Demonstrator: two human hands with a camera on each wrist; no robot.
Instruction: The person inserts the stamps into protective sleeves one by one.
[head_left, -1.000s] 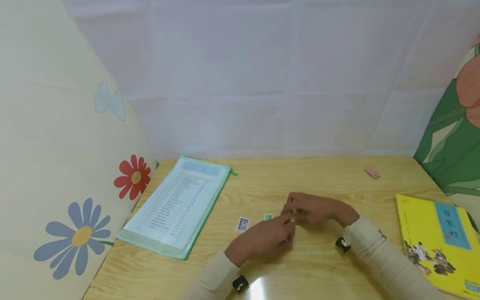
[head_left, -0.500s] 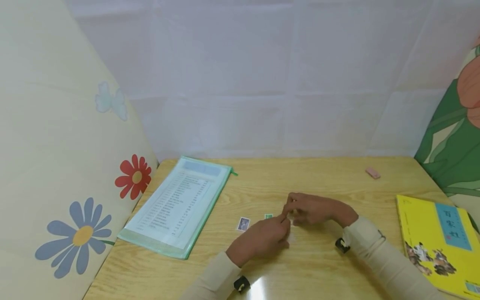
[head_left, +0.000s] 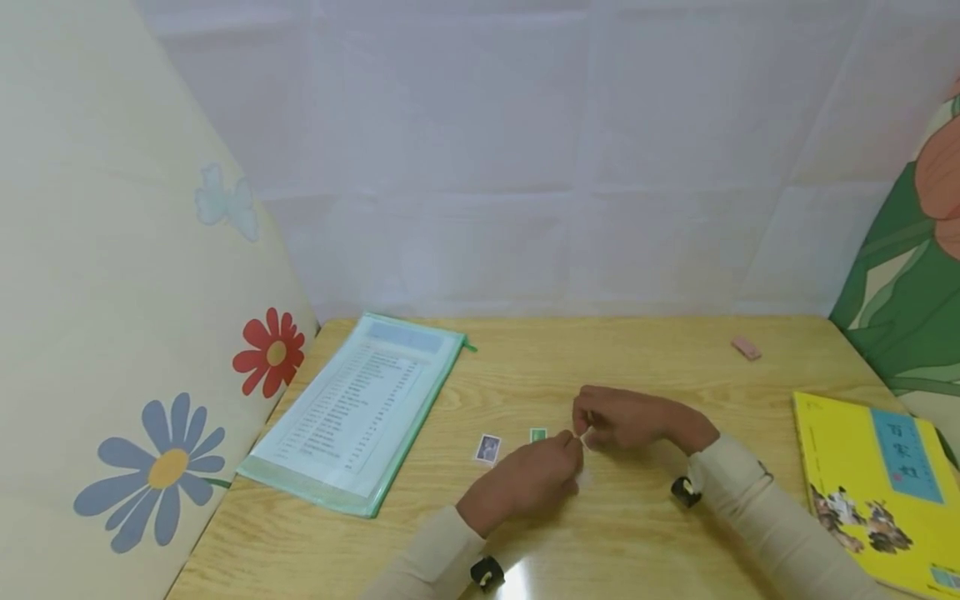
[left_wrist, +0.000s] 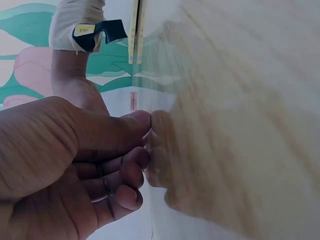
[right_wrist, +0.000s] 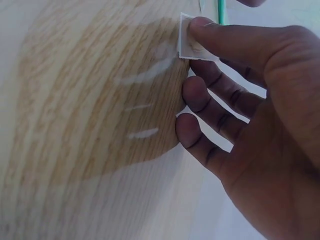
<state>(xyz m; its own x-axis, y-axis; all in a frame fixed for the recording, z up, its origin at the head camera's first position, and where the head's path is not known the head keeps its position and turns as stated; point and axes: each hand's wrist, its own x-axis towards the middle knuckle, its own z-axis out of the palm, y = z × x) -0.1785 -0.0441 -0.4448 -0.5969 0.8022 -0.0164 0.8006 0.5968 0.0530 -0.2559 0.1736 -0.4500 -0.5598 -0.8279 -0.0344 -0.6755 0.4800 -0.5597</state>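
In the head view my left hand and right hand meet low over the wooden table, fingertips close together. The right wrist view shows my right thumb and a finger behind it pinching a small pale square with a white border, resembling a stamp. My left thumb and curled fingers are at the table surface in the left wrist view; whether they pinch anything is hidden. Beside the left hand lie a purple stamp and a partly covered green stamp.
A green-edged clear zip folder with a printed sheet lies at the left. On the right is a yellow book, with a pink eraser farther back. Printed cloth and a white sheet enclose the table.
My left fingertips draw slightly back from the right fingers, then come close to them again. The right hand stays almost in place; the table items keep their positions.
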